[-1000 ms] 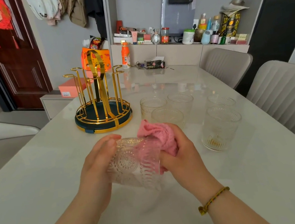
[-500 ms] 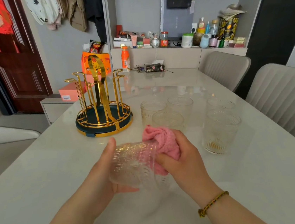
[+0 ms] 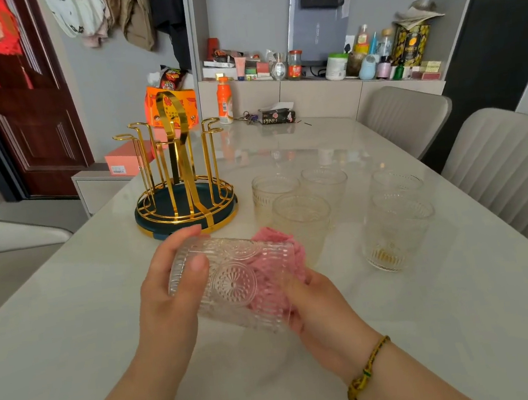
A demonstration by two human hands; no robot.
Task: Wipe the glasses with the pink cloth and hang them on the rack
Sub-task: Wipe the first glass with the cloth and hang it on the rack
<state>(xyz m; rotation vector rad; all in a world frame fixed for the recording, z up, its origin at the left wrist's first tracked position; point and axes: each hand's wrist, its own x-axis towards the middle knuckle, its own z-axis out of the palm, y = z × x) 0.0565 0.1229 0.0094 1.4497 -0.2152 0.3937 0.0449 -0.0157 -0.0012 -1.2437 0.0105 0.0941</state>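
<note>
While left hand (image 3: 165, 296) grips glass (image 3: 232, 282) | right hand (image 3: 322, 315) clutches pink cloth (image 3: 273, 235) | tissue pack (image 3: 278, 116) reads PINO

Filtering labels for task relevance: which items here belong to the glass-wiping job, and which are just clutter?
Job:
held glass
pink cloth pushed into it
left hand
right hand
gold rack
five waiting glasses

Lying about:
orange bottle
keys
tissue pack
orange box

The glass (image 3: 232, 279) has rotated (pink cloth (image 3: 274, 240) now pushed deeper inside).
</note>
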